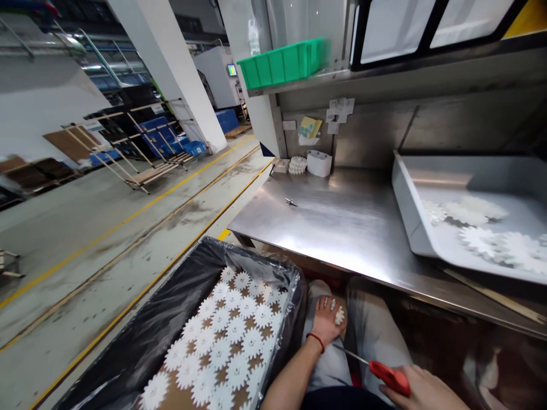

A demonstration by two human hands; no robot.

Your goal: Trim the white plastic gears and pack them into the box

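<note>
My left hand (328,322), with a red band round its wrist, rests over my knee, its fingers closed on a small white gear (339,315). Part of that gear is hidden under the hand. In my right hand (421,387) is a tool with a red handle (390,378) and a thin metal shaft, which points towards the left hand; its tip is hard to make out. To the left of my legs stands a box lined with black plastic (171,307). White gears (235,329) lie in rows inside it on brown cardboard.
A grey tray (410,210) with loose white gears sits on the steel table (342,222). A small metal part (291,202), stacked gears (298,165) and a white container (319,163) are also on it. Above, a green bin (282,64) stands on a shelf.
</note>
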